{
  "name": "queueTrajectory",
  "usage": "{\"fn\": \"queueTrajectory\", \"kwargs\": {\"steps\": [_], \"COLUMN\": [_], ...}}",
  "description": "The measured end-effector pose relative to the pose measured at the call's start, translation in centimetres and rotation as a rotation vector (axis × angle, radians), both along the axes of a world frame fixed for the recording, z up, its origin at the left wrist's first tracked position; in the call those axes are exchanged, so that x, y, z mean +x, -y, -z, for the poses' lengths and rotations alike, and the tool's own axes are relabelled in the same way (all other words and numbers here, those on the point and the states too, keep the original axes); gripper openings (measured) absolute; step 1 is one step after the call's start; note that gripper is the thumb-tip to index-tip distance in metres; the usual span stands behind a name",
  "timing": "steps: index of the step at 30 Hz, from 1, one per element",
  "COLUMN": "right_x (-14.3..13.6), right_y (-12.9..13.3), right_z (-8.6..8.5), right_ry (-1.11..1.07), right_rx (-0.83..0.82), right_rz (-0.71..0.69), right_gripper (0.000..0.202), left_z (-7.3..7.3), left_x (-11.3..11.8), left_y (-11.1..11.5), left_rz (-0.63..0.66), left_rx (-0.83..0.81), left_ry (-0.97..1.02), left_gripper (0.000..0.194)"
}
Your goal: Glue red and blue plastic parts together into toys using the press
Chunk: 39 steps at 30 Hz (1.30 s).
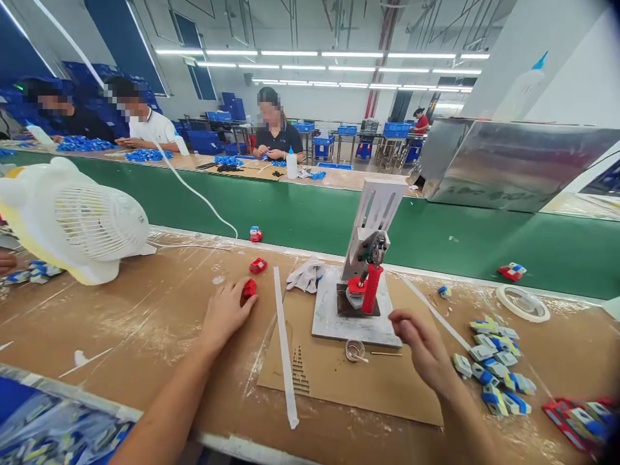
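My left hand [223, 318] is closed around a small red plastic part [249, 289] on the table, left of a white strip [285, 349]. Just beyond it lies another red plastic part [258, 265]. My right hand [420, 345] hovers right of a hand press, its fingers loosely curled and nothing visible in them. It is apart from the press's red handle [372, 289], which points down. Under the press, a red and grey piece [356, 294] sits on a dark plate. A small round dish [355, 351] and a thin brass-coloured rod [386, 353] lie in front of the base [327, 316].
Blue, white and grey pieces [494, 365] are heaped at right, near a tape roll [523, 303] and a red tray [564, 423]. A white fan [92, 219] stands at left. Beyond runs a green belt [300, 216], with co-workers seated across it. A crumpled cloth [305, 276] lies beside the press.
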State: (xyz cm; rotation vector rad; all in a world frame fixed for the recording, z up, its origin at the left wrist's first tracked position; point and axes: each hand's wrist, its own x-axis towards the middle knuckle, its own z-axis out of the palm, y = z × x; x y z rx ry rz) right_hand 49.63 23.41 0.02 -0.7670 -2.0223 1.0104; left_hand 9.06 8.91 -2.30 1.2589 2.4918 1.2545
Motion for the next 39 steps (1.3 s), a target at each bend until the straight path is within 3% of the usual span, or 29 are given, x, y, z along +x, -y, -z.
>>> {"fn": "queueTrajectory", "kwargs": {"steps": [3, 6, 9, 12, 14, 18, 24, 34, 39], "right_x": [-0.2, -0.2, -0.4, -0.8, -1.1, -1.7, -1.7, -3.0, -3.5], "right_y": [1.1, 1.7, 1.9, 2.1, 2.2, 2.3, 2.5, 2.5, 2.6], "right_z": [-0.5, -0.8, -0.8, -0.7, -0.5, -0.2, -0.5, 0.0, 0.4], "right_ry": [0.191, 0.273, 0.352, 0.37, 0.333, 0.248, 0.308, 0.186, 0.15], "right_rx": [0.041, 0.063, 0.073, 0.086, 0.104, 0.138, 0.133, 0.171, 0.141], "right_rz": [-0.187, -0.269, -0.321, -0.335, -0.324, -0.324, -0.383, -0.371, -0.278], "right_gripper": [0.02, 0.018, 0.026, 0.018, 0.007, 0.014, 0.02, 0.014, 0.014], "left_z": [1.0, 0.3, -2.3, -4.7, -5.2, -3.7, -1.5, -1.2, -1.4], "left_x": [-0.7, 0.4, 3.7, 8.3, 10.8, 13.0, 12.7, 13.6, 13.7], "left_y": [0.1, -0.2, -1.2, -3.2, -4.7, -6.1, -4.7, -4.5, -4.6], "left_rz": [0.029, 0.011, 0.077, 0.234, 0.299, 0.38, 0.446, 0.416, 0.41], "left_rx": [0.021, 0.158, 0.508, 0.621, 0.664, 0.693, 0.603, 0.513, 0.54], "left_ry": [0.08, 0.243, 0.816, 1.302, 1.47, 1.502, 1.464, 1.451, 1.388], "left_gripper": [0.04, 0.048, 0.05, 0.044, 0.03, 0.032, 0.058, 0.056, 0.058]}}
